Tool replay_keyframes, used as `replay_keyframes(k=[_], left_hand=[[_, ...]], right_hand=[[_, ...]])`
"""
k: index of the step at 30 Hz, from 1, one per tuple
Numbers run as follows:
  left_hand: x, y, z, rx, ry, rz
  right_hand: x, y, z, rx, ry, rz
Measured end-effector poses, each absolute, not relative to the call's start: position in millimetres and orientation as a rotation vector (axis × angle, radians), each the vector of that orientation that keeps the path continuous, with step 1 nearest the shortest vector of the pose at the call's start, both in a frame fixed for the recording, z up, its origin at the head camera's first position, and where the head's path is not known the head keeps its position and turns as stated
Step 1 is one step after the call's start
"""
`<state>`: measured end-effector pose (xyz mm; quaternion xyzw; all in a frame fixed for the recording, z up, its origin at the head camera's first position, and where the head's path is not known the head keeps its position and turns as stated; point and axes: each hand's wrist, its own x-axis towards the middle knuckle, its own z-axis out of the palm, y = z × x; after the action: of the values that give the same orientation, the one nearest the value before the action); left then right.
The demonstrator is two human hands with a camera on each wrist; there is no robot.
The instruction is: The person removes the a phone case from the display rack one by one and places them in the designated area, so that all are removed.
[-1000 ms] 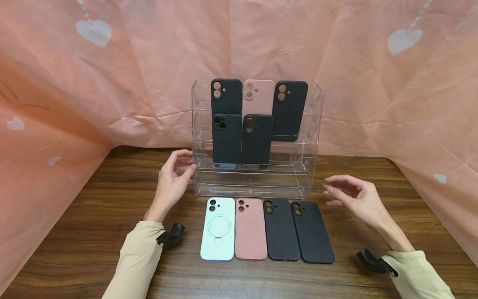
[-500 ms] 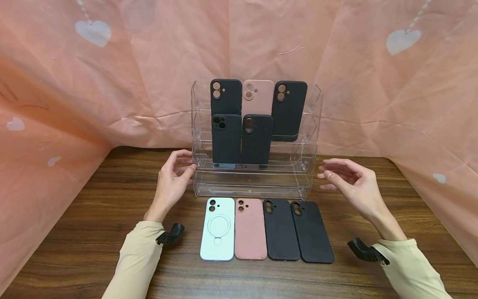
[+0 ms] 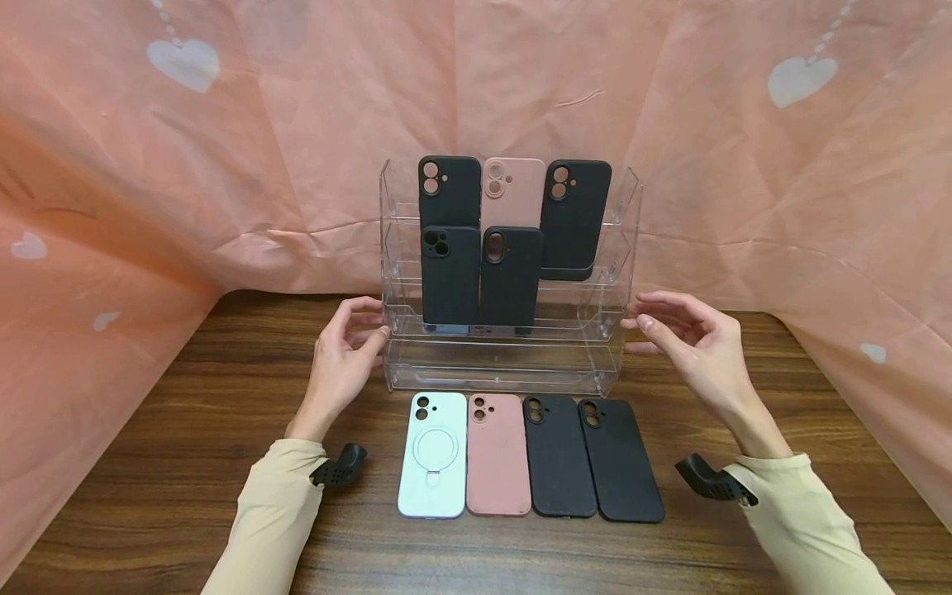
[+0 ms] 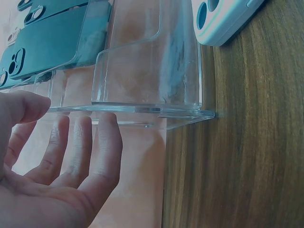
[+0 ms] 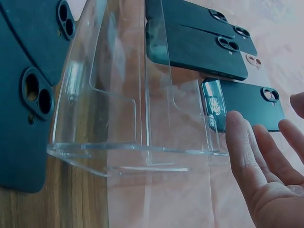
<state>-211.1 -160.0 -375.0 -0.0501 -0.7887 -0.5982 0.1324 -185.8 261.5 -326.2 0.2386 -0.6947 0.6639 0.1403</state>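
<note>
A clear acrylic tiered stand (image 3: 498, 357) is at the middle of the table. My left hand (image 3: 344, 357) is at its left side; in the left wrist view the fingertips (image 4: 108, 118) touch the side panel, fingers gently bent. Beside the right side panel is my right hand (image 3: 702, 351), fingers loosely spread and holding nothing; contact with the panel is hard to tell. On the top tier stand a black phone case (image 3: 449, 198), a pink phone case (image 3: 513, 202) and a tilted black phone case (image 3: 576, 219). Two dark phone cases (image 3: 450, 281) stand in the tier below.
Flat in a row before the stand lie a white phone case (image 3: 434, 496) with a ring, a pink phone case (image 3: 498, 463) and two black phone cases (image 3: 561, 463). Pink cloth (image 3: 335, 124) with white hearts hangs behind the wooden table (image 3: 186, 446).
My right hand has moved forward and left, closer to the stand's right side panel. The left hand, the stand and the phone cases stay in place.
</note>
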Motion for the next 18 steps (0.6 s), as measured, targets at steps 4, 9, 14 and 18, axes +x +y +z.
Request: replay_keyframes(k=[4, 9, 14, 18], left_hand=[[-211.1, -159.9, -374.8, -0.146, -2.293, -1.737], [-211.1, -160.1, -374.6, -0.147, -2.293, -1.738], [-210.9, -160.2, -374.6, -0.149, -2.289, -1.738], [-210.6, -160.5, -374.6, -0.147, -2.288, -1.743]], right_hand=[[-189.1, 257.6, -325.4, 0.693, -1.969, 1.949], [-193.0, 253.0, -324.5, 0.696, -1.947, 1.957], [-197.1, 248.8, -323.1, 0.719, -1.937, 1.953], [-200.3, 244.2, -321.7, 0.723, -1.932, 1.957]])
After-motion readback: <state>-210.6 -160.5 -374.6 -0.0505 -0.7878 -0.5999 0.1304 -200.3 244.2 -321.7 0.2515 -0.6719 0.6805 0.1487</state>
